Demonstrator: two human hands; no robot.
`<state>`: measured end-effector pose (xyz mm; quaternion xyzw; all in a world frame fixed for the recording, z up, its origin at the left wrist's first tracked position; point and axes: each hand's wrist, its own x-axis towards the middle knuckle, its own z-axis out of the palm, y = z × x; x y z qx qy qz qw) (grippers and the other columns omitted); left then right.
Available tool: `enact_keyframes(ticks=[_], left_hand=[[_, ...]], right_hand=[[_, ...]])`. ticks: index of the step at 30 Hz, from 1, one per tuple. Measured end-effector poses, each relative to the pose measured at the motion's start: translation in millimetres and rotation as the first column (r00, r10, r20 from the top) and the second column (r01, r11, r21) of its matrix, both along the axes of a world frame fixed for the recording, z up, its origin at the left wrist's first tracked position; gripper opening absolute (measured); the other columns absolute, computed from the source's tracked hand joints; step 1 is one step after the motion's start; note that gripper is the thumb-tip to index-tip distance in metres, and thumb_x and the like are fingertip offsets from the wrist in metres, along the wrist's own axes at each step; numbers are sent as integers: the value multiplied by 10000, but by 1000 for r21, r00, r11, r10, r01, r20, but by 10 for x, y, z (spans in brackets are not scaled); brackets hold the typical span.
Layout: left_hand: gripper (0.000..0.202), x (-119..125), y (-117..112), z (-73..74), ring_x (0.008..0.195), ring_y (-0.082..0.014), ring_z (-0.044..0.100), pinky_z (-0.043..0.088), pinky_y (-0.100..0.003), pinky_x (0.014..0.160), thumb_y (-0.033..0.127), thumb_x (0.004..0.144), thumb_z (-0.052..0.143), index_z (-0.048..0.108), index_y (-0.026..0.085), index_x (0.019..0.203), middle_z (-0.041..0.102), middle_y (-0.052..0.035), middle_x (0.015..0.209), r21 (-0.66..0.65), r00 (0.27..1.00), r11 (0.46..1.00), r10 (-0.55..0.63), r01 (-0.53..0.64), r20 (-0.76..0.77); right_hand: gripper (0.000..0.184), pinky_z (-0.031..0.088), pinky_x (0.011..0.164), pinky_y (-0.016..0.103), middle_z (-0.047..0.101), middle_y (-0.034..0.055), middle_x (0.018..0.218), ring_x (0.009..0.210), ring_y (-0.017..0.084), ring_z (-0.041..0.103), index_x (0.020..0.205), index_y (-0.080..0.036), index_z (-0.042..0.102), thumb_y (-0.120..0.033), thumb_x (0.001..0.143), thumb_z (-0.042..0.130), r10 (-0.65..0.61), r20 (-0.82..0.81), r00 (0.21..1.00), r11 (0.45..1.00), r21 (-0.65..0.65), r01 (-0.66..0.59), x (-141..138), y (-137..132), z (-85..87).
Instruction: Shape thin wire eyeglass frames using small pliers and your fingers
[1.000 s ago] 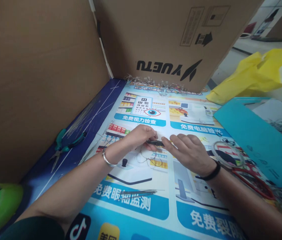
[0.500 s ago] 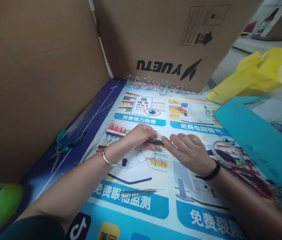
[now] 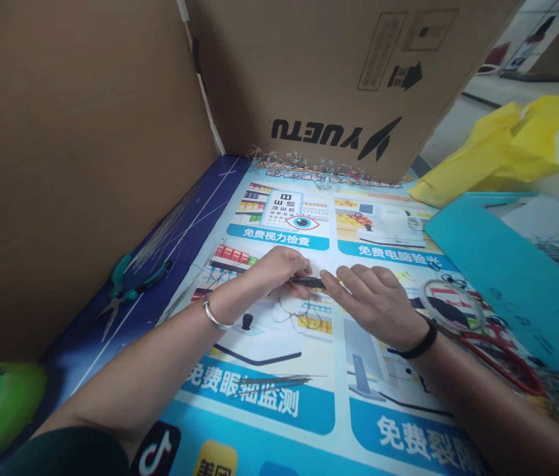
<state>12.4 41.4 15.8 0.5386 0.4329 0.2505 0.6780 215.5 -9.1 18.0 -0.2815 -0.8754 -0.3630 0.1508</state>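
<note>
My right hand (image 3: 376,301) is closed around a pair of pliers (image 3: 309,282), whose dark jaws point left; the handles are hidden in the palm. Right at the jaw tips, my left hand (image 3: 284,271) is pinched shut on a thin wire (image 3: 299,320). Loose loops of this wire hang below the fingers, over the printed sheet. Where the jaws meet the wire is covered by my left fingers. Closer to me on the sheet lies a small bundle of straight wires (image 3: 279,381).
Teal-handled pliers (image 3: 123,291) lie at left, near more straight wires (image 3: 160,238). Cardboard walls (image 3: 279,73) stand left and behind, with tangled wire pieces (image 3: 309,162) along the back. At right are a blue box (image 3: 502,291), a clear ring (image 3: 450,307), a red ring (image 3: 500,363) and yellow plastic (image 3: 502,145).
</note>
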Motion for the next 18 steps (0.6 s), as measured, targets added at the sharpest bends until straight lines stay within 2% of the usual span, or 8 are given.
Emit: enact_keyframes(ticks=[10,18], left_hand=[[167,7,-23,48,467,-132,629,446,-194,416,233,809,491,556,111,716,629,-45,543,-28,1000,1000,-10,9,-15],[152,15,-44,99,449,-127,623,430,-185,381,187,795,487,551,110,680,599,-14,566,-62,999,998,32,-33,-6]], right_hand=[[261,302,692,336,640,54,925,827,188,492,1098,-163,559,-122,846,507,11,1,1000,1000,11,-11,-9,1,8],[279,313,706,339,641,57,946,843,192,499,1114,-161,554,-125,839,520,25,-1,1000,999,22,-25,6,-5,-10]])
